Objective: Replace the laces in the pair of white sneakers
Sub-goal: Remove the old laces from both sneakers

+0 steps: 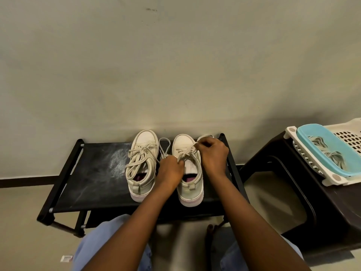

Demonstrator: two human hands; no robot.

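Working the lace (186, 151) on the right-hand sneaker (190, 184) was the job at this point; both shoes sat on the black rack (93, 173), toes to its back edge, heels near the front edge, this one nearest the right edge and the other sneaker (143, 141) just beside it toward the middle. So the left hand (170, 169) had its fingers curled tight, pinching the lace around the middle eyelets; the right hand (214, 153) was curled too, pinching it nearer the toe. Laces looked soft, floppy and light, so I'd guess they'd snag rather than slide; best grabbed right by an eyelet or at the tip; the shoe looked light as well and would probably scoot unless pinned. One slack loop (164, 146) lay between the shoes, easy to tangle. Off the rack's right edge stood a dark stool (283, 163) carrying a white basket (347, 137) and a blue tray (320, 137) with what looked like spare laces (332, 155); well apart, nothing blocking the reach.
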